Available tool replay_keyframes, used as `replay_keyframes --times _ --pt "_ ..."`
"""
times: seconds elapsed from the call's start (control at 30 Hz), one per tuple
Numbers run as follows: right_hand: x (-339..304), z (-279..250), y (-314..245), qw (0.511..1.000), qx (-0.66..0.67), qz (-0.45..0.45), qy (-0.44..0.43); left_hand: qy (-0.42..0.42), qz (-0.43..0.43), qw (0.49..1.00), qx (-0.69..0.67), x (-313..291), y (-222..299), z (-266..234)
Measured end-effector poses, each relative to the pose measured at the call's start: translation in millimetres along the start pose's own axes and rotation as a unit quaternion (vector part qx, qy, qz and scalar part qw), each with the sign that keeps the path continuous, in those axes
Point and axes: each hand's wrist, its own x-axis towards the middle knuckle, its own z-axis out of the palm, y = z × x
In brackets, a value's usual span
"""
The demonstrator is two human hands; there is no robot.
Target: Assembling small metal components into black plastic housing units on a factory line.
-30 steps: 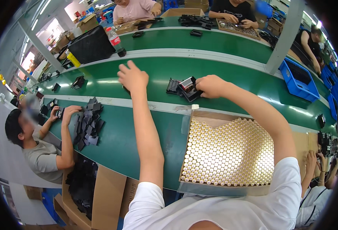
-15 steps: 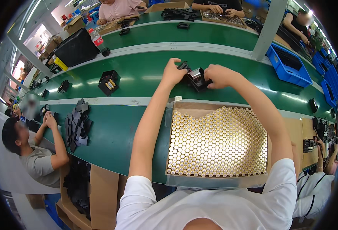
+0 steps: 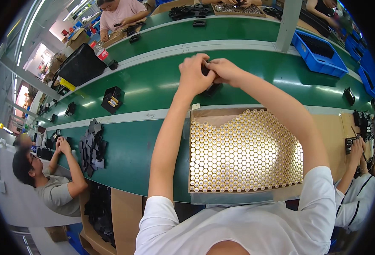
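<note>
My left hand [image 3: 192, 76] and my right hand [image 3: 225, 71] meet over the green bench beyond the carton. Their fingers are closed around a small black plastic part [image 3: 205, 68], mostly hidden by them. Just below the hands, a black plastic box [image 3: 214, 89] shows in part; its inside is covered from sight. Between my forearms lies a shallow carton [image 3: 247, 197] packed with upright cylindrical batteries [image 3: 242, 157], their ends gold-rimmed. Farther left on the bench stands another black box [image 3: 112, 100] with a few batteries inside.
Flat black pieces [image 3: 93, 146] are heaped at left, near a seated person [image 3: 47, 182]. A blue crate [image 3: 319, 55] stands at the far right behind a white post [image 3: 288, 27]. A bottle [image 3: 103, 54] sits at the back left. Other people work across the bench and at right.
My right hand has moved left and away from the black box to join my left hand at the small black part. The silver battery seen in the box earlier is now hidden.
</note>
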Motion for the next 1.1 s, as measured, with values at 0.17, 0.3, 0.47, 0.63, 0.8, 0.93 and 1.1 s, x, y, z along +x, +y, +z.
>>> replay_keyframes --times 0.17,0.3,0.47,0.63,0.8,0.93,1.1 --pt "6 5 4 0.994 -0.082 -0.075 0.007 0.04 -0.144 0.984 0.093 -15 -42 22" --pt "-6 -2 4 0.943 -0.3 -0.131 0.054 -0.043 -0.311 0.944 -0.098 -5 -24 12" --pt "-74 30 -46 0.828 -0.526 -0.19 0.033 -0.091 -0.406 0.868 -0.271 0 -30 -16" --pt "-118 42 -33 0.849 -0.49 -0.151 -0.132 -0.08 -0.413 0.875 -0.24 -1 -38 -19" --pt "-113 50 -21 0.796 -0.541 -0.099 -0.254 -0.098 -0.388 0.908 -0.126 3 -29 -28" --pt "-113 61 -22 0.764 -0.575 -0.074 -0.282 -0.12 -0.337 0.934 -0.023 1 -25 -30" --pt "-110 72 -17 0.769 -0.569 -0.023 -0.291 -0.12 -0.304 0.945 0.023 -4 -27 -28"
